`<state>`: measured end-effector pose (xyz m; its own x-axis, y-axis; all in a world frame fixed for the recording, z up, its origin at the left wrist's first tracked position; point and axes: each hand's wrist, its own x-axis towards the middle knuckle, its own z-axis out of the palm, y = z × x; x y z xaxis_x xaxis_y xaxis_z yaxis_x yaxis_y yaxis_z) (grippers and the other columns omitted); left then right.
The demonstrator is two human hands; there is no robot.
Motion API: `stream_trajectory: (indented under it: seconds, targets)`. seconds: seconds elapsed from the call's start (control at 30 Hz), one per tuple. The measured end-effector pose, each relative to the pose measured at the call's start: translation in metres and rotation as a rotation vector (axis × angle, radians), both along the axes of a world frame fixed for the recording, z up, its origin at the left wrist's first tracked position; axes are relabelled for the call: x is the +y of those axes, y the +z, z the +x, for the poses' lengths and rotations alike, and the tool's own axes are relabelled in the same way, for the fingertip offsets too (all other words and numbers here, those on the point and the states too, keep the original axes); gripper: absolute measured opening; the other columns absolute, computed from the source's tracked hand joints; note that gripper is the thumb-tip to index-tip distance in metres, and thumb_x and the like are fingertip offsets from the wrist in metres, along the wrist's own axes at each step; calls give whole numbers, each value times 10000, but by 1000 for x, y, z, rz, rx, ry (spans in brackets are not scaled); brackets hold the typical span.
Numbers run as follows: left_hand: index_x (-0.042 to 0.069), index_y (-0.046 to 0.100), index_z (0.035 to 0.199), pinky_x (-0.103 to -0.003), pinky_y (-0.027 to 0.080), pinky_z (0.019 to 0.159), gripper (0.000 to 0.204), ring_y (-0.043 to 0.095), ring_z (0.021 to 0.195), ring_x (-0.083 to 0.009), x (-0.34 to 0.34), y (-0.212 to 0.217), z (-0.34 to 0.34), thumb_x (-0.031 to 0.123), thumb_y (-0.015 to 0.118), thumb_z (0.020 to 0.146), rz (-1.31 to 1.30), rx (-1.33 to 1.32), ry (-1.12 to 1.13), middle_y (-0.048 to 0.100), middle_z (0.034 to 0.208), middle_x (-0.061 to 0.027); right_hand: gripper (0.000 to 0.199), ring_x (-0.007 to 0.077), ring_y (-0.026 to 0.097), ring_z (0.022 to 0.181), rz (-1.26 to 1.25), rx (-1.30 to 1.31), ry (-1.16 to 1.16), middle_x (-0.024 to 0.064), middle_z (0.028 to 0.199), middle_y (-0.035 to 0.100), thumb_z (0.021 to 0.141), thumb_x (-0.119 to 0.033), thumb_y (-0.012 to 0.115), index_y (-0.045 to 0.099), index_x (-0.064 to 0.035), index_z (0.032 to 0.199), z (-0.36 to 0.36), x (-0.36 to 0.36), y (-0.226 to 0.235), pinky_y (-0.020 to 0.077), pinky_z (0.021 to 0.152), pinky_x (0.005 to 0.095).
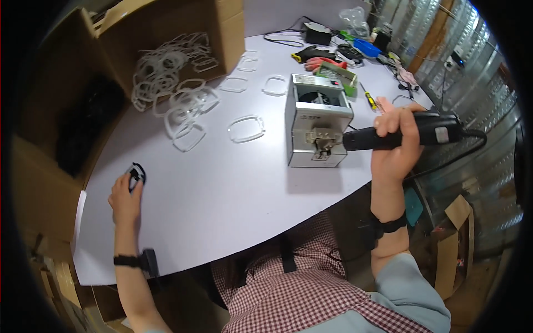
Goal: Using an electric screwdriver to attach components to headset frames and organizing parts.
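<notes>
My right hand (401, 145) is wrapped round a black corded electric screwdriver (363, 139), held level. Its nose points left at the front of a silver box-shaped screw feeder (311, 125), by the metal bracket there; whether the tip touches is too small to tell. At the left of the white table, my left hand (125, 195) has its fingers closed on a small black frame-like part (136, 173), partly hidden by the fingers. Several clear plastic frames (247, 129) lie between the hands, some loose and some piled toward the back left.
A cardboard box (230, 33) on its side holds more clear frames; another carton (33, 166) with black parts stands at the left edge. Behind the feeder are gloves (319, 58), a green tray (350, 80), a blue dish (366, 48) and a yellow-black screwdriver (370, 100).
</notes>
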<state>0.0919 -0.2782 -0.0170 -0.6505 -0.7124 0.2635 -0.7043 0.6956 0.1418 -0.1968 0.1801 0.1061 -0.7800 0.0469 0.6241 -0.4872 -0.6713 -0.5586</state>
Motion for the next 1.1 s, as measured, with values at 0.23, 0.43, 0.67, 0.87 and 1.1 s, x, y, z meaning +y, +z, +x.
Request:
stream_trajectory:
  seconds: [0.23,0.43,0.67,0.87,1.1]
  targets:
    - [91,635,1295,-474,338,1067,654,541,1224,-311,206,18,-52,336,848,727,120,55,-461,589,1293,-127,205,152,577,656,213,82,155,59,769,585,911,-65,710,571,-26,1056,-17,-7,-15,499,638,305]
    - [115,568,1363,-475,332,1029,752,520,1207,-285,277,22,-95,432,852,743,199,63,-630,586,1255,-94,314,99,600,645,646,213,243,38,786,645,834,-40,801,585,-22,1062,-9,-32,2,516,615,254]
    - [85,596,1344,-480,331,1040,627,523,1216,-288,271,10,-105,400,781,834,240,124,-696,588,1281,-98,154,78,589,588,302,62,-30,24,740,628,922,-12,728,616,2,1027,2,-32,-12,480,559,230]
    - [85,609,1320,-485,348,1032,608,552,1161,-275,269,16,-107,318,812,798,248,108,-701,598,1250,-78,153,116,581,563,175,-131,323,52,727,618,940,-32,687,570,8,1030,28,-47,-19,488,560,262]
    - [95,615,1301,-491,364,1017,623,571,1104,-267,268,20,-109,331,835,769,220,78,-705,601,1207,-62,177,71,594,568,340,-124,366,16,716,620,877,47,723,596,10,996,35,-82,-44,482,518,223]
